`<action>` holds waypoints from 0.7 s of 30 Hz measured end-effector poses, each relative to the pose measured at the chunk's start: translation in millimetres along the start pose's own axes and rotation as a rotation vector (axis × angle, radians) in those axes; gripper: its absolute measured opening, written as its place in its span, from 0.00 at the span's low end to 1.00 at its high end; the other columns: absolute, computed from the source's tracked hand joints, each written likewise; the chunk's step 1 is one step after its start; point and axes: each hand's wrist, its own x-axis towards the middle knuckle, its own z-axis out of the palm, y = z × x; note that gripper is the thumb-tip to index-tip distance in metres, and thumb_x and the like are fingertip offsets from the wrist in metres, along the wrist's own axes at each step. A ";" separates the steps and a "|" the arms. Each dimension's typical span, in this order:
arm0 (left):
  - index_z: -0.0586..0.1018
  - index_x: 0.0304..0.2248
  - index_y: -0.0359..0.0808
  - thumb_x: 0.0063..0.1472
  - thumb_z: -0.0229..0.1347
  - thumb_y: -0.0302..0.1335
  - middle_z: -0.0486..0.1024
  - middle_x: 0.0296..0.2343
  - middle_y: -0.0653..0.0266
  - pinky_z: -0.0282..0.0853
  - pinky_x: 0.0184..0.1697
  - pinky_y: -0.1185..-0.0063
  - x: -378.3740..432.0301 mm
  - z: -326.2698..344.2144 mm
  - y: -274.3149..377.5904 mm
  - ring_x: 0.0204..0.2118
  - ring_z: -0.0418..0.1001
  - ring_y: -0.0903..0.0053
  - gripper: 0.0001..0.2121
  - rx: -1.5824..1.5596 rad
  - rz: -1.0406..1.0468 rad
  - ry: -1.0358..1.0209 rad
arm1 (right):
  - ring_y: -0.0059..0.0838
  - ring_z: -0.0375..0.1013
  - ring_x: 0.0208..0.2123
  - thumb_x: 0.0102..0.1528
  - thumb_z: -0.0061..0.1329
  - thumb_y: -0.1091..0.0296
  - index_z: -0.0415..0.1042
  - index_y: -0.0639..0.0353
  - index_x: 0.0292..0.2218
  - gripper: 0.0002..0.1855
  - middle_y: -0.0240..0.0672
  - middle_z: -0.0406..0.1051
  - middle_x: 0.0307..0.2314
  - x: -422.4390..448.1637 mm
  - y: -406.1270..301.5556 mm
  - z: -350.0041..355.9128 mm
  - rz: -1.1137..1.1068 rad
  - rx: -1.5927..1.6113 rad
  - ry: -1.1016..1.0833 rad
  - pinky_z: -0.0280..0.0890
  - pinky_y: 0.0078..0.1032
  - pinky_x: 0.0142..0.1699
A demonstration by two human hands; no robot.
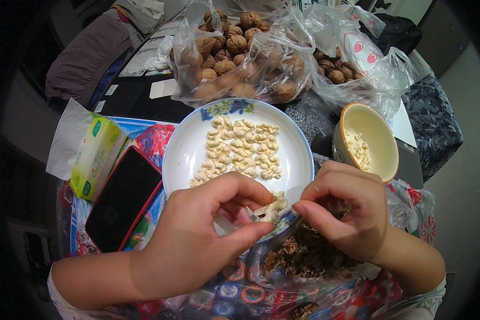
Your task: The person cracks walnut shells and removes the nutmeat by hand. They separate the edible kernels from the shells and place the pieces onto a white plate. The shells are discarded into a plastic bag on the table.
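Observation:
Between the thumb and fingers of my left hand (208, 224) is a pale peeled walnut kernel (274, 210), with a small dark scrap of skin on it. My right hand (344, 208) is just right of the kernel, thumb and forefinger pinched together; nothing shows between them. Beneath both hands lies a white plate (186, 132) with a blue rim and flower pattern. Peeled walnut kernels (244, 148) stand on it in three columns. Below my right hand, a clear plastic bag (260, 276) holds brown walnut skins and shell bits (300, 256).
A cream bowl (380, 140) with small pale walnut pieces (358, 150) tilts at the right. Plastic bags of whole walnuts (236, 44) and more walnuts (336, 70) stand at the back. At left lie a phone (122, 200) in a red case and a tissue pack (96, 156).

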 end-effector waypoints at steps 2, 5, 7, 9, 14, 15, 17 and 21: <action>0.70 0.31 0.29 0.44 0.56 0.17 0.69 0.26 0.67 0.62 0.32 0.88 0.4 0.0 0.6 0.27 0.65 0.88 0.13 0.002 0.000 -0.004 | 0.30 0.63 0.18 0.38 0.50 0.77 0.67 0.59 0.23 0.06 0.35 0.62 0.16 -0.3 -0.8 2.2 -0.006 -0.036 0.035 0.58 0.23 0.22; 0.70 0.31 0.29 0.43 0.57 0.17 0.69 0.26 0.67 0.63 0.32 0.88 -0.1 -0.2 0.2 0.26 0.65 0.88 0.13 0.042 0.020 -0.002 | 0.33 0.63 0.19 0.37 0.50 0.77 0.67 0.59 0.24 0.08 0.36 0.62 0.16 0.8 -0.8 2.7 -0.139 -0.110 0.048 0.58 0.25 0.23; 0.70 0.31 0.29 0.43 0.57 0.17 0.69 0.26 0.67 0.63 0.32 0.88 -0.5 0.2 1.0 0.26 0.65 0.88 0.13 0.066 0.029 0.003 | 0.34 0.63 0.19 0.37 0.51 0.77 0.67 0.60 0.24 0.08 0.36 0.62 0.16 0.4 -0.6 4.2 -0.186 -0.127 0.057 0.58 0.26 0.24; 0.70 0.31 0.29 0.43 0.57 0.18 0.69 0.26 0.68 0.63 0.32 0.88 -0.2 0.8 1.5 0.26 0.65 0.88 0.13 0.091 0.039 0.008 | 0.31 0.63 0.18 0.36 0.51 0.79 0.68 0.60 0.24 0.09 0.35 0.63 0.16 0.9 -1.3 5.6 -0.203 -0.127 0.066 0.58 0.23 0.22; 0.71 0.30 0.30 0.43 0.57 0.19 0.70 0.25 0.66 0.64 0.31 0.87 3.8 1.6 1.6 0.26 0.66 0.86 0.11 0.195 0.093 0.002 | 0.26 0.63 0.17 0.37 0.51 0.81 0.70 0.62 0.24 0.07 0.34 0.64 0.16 4.4 1.5 5.9 -0.218 -0.090 0.082 0.56 0.18 0.20; 0.72 0.30 0.30 0.43 0.57 0.19 0.70 0.25 0.65 0.64 0.31 0.86 5.7 0.4 -0.2 0.26 0.67 0.85 0.11 0.271 0.137 0.022 | 0.27 0.63 0.17 0.37 0.50 0.81 0.70 0.63 0.23 0.07 0.35 0.64 0.16 6.0 3.9 5.2 -0.218 -0.114 0.080 0.57 0.18 0.21; 0.72 0.29 0.31 0.42 0.57 0.19 0.71 0.25 0.63 0.64 0.30 0.85 14.8 -3.3 -7.3 0.26 0.68 0.82 0.11 0.424 0.225 0.060 | 0.28 0.64 0.18 0.38 0.49 0.81 0.70 0.64 0.23 0.05 0.36 0.64 0.16 10.2 10.1 0.4 -0.220 -0.161 0.078 0.57 0.20 0.22; 0.73 0.27 0.33 0.41 0.56 0.20 0.70 0.23 0.59 0.64 0.30 0.78 35.9 -3.7 -20.4 0.26 0.69 0.67 0.10 0.730 0.465 0.112 | 0.35 0.64 0.23 0.39 0.48 0.73 0.69 0.59 0.22 0.03 0.35 0.62 0.17 10.1 15.8 -4.9 -0.121 -0.426 -0.056 0.60 0.27 0.27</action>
